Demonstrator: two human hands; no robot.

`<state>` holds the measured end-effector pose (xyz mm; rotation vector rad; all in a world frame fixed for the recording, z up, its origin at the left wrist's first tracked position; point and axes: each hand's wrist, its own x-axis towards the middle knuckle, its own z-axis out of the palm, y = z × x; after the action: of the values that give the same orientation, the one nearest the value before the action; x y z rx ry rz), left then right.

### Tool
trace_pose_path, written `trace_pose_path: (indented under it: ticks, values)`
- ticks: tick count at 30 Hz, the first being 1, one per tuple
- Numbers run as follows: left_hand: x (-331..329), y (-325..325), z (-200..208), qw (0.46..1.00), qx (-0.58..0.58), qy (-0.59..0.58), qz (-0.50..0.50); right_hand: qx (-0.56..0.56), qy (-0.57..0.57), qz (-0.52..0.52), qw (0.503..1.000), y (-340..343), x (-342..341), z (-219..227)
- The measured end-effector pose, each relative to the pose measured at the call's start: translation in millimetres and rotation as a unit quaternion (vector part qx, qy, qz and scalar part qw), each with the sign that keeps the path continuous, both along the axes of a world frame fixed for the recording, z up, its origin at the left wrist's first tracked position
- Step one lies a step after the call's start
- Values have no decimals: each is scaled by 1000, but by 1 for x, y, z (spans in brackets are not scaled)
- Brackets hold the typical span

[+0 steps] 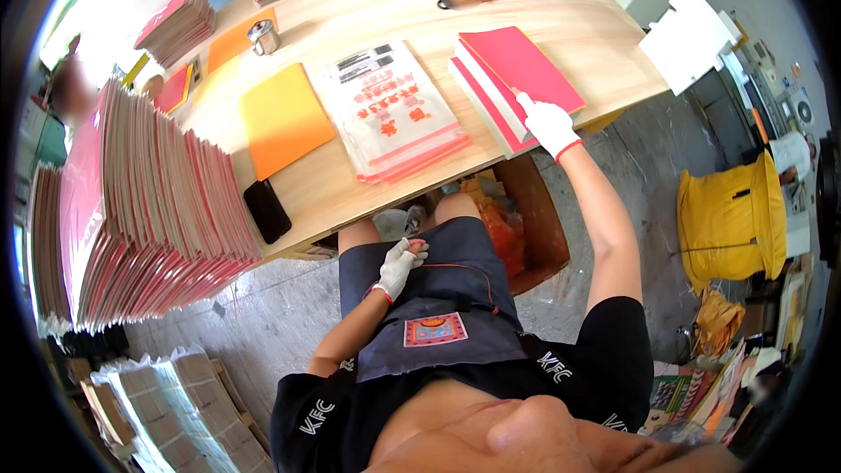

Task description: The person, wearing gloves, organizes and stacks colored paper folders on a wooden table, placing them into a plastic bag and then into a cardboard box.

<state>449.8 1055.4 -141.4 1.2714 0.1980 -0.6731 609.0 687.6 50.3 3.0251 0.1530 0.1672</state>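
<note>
Right hand (pixel 550 127) is touching the red-covered stack (pixel 526 66), can't tell if gripping; left hand (pixel 397 271) is resting half-curled on the dark apron (pixel 455 293), can't tell if holding anything.

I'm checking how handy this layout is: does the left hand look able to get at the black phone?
Likely yes: the black phone lies uncovered by the table's near edge; the left hand, lower and nearby, would need to rise over that edge.

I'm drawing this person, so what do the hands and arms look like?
The left hand and right hand wear white gloves with red cuffs; some fingers look bare at the tips. The sleeves are short and black, leaving the forearms bare.
</note>
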Motion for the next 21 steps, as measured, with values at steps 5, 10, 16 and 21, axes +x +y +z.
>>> trace_pose_path:
  ticks: [5,10,16,21]
  values:
    - [2,2,10,1000,5,1,4,-45,-115,38,992,-20,-42,7]
    - [12,1,28,997,25,-63,-21,191,-130,-83,970,-20,-88,5]
    - [45,-19,87,971,45,-229,-60,813,-140,-363,433,-100,-49,-67]
    - [75,-22,126,958,45,-279,-56,876,-124,-128,448,-99,-35,-85]
